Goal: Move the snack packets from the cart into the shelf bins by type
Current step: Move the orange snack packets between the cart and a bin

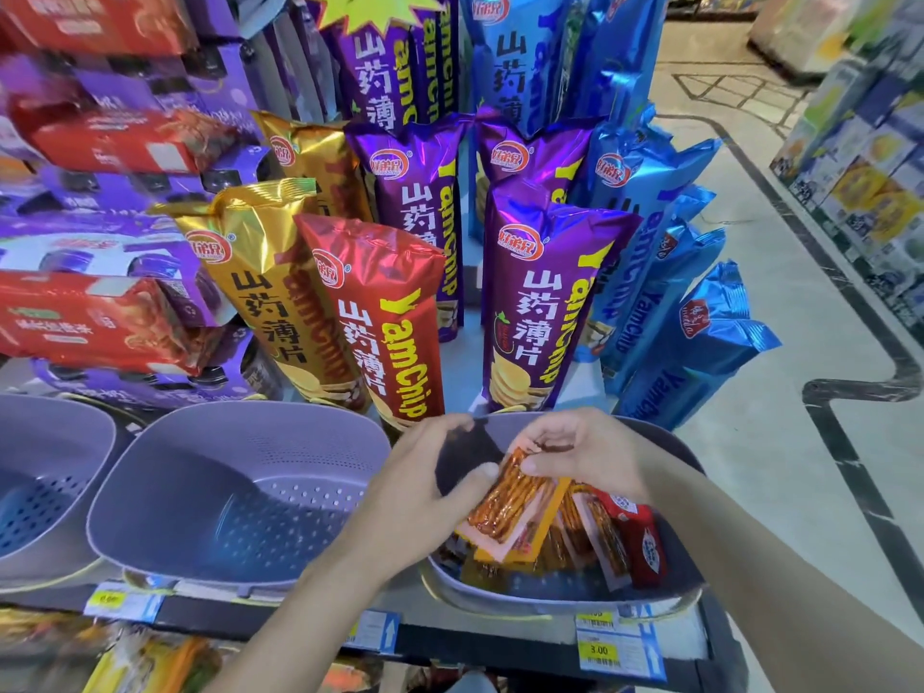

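Over the rightmost grey bin (560, 600) on the shelf, both my hands hold a small stack of orange snack packets (505, 512) with brown strips showing through. My right hand (585, 455) pinches the top end of the stack. My left hand (425, 485) grips its left side with the thumb on the front. Several more orange packets and a red packet (645, 547) lie in that bin beneath. The cart is out of view.
Two other grey perforated bins (235, 492) (40, 492) sit to the left on the same shelf, nothing visible in them. Tall yam chip bags (380, 317) stand right behind the bins. Price tags (600, 642) line the shelf edge. Tiled aisle floor (800, 442) lies to the right.
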Motion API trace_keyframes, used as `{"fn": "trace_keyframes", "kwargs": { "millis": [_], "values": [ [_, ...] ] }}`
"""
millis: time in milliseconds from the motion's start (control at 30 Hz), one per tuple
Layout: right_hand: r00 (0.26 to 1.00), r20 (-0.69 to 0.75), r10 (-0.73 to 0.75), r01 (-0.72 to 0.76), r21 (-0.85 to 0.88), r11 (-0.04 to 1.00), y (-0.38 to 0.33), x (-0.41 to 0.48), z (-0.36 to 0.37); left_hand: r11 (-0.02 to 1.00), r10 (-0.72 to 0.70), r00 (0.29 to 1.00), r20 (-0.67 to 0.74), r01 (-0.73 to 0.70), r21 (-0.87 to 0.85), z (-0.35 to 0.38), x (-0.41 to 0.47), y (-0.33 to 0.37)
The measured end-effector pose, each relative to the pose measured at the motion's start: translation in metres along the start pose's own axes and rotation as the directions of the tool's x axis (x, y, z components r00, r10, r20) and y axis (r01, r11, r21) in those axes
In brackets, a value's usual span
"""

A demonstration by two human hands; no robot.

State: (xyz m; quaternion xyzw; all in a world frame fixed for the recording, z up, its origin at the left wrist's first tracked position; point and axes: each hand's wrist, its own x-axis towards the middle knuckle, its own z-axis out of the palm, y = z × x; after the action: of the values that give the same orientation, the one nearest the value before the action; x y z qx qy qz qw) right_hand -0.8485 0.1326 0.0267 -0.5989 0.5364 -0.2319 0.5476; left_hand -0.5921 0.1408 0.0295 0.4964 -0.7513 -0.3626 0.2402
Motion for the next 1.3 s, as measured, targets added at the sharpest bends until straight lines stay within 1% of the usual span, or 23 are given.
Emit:
{"fn": "trace_keyframes", "kwargs": {
  "millis": [67,133,200,233,300,400,500,533,600,633,667,733,800,867,933,1000,1067,1133,1200,1300],
  "values": [
    [0.997,-0.018,-0.07,0.071,0.072,0.995,-0.014,-0.002,0.0,0.961,-0.137,0.979,0.154,0.169,-0.22,0.001,0.005,0.009],
    [0.992,-0.039,-0.12,0.123,0.097,0.988,-0.026,-0.005,0.0,0.882,-0.232,0.916,0.328,0.34,-0.325,0.001,0.01,0.013],
    [0.989,-0.043,-0.14,0.143,0.1,0.985,-0.034,-0.007,0.002,0.804,-0.253,0.837,0.485,0.461,-0.376,-0.003,0.011,0.016],
    [0.989,-0.043,-0.145,0.149,0.105,0.983,-0.035,-0.007,0.004,0.776,-0.246,0.807,0.536,0.495,-0.39,-0.004,0.01,0.015],
    [0.986,-0.045,-0.161,0.165,0.125,0.978,-0.034,-0.006,0.009,0.745,-0.239,0.785,0.572,0.525,-0.41,-0.007,0.007,0.013],
    [0.986,-0.062,-0.152,0.161,0.177,0.971,-0.03,-0.004,0.016,0.727,-0.258,0.786,0.562,0.541,-0.423,-0.009,0.001,0.01],
    [0.988,-0.061,-0.141,0.149,0.167,0.975,-0.027,0.001,0.017,0.718,-0.298,0.797,0.524,0.55,-0.427,-0.013,-0.005,0.008],
    [0.991,-0.045,-0.123,0.13,0.186,0.974,-0.025,0.003,0.016,0.712,-0.316,0.803,0.506,0.553,-0.433,-0.016,-0.006,0.007],
    [0.999,0.0,-0.042,0.041,0.248,0.968,-0.014,0.007,0.011,0.702,-0.351,0.819,0.454,0.551,-0.452,-0.023,-0.009,0.004],
    [1.0,0.018,0.009,-0.013,0.226,0.974,-0.006,0.009,0.009,0.7,-0.368,0.829,0.421,0.545,-0.462,-0.027,-0.011,0.002],
    [0.998,0.029,0.059,-0.063,0.147,0.987,0.002,0.011,0.007,0.699,-0.381,0.841,0.384,0.534,-0.475,-0.031,-0.012,-0.001],
    [0.989,0.042,0.142,-0.137,-0.105,0.985,0.02,0.019,0.011,0.698,-0.396,0.862,0.316,0.506,-0.507,-0.037,-0.014,-0.007],
    [0.979,0.038,0.201,-0.177,-0.336,0.925,0.035,0.029,0.021,0.678,-0.406,0.87,0.281,0.493,-0.545,-0.04,-0.017,-0.014],
    [0.971,0.061,0.23,-0.175,-0.471,0.865,0.046,0.038,0.034,0.653,-0.411,0.873,0.264,0.483,-0.583,-0.041,-0.02,-0.019],
    [0.952,0.117,0.282,-0.186,-0.511,0.839,0.056,0.043,0.047,0.622,-0.418,0.872,0.255,0.48,-0.619,-0.041,-0.023,-0.023],
    [0.933,0.125,0.337,-0.203,-0.589,0.782,0.066,0.048,0.056,0.601,-0.427,0.869,0.249,0.479,-0.64,-0.043,-0.026,-0.026],
    [0.931,0.117,0.346,-0.184,-0.666,0.722,0.072,0.051,0.06,0.592,-0.435,0.867,0.244,0.479,-0.648,-0.044,-0.027,-0.028],
    [0.936,0.126,0.33,-0.148,-0.708,0.691,0.074,0.052,0.059,0.589,-0.439,0.866,0.24,0.48,-0.651,-0.043,-0.028,-0.027],
    [0.944,0.141,0.3,-0.124,-0.688,0.715,0.07,0.051,0.057,0.592,-0.441,0.864,0.243,0.483,-0.645,-0.043,-0.027,-0.026],
    [0.96,0.148,0.239,-0.118,-0.559,0.821,0.05,0.039,0.048,0.592,-0.447,0.858,0.253,0.496,-0.635,-0.043,-0.027,-0.023]
  ]
}}
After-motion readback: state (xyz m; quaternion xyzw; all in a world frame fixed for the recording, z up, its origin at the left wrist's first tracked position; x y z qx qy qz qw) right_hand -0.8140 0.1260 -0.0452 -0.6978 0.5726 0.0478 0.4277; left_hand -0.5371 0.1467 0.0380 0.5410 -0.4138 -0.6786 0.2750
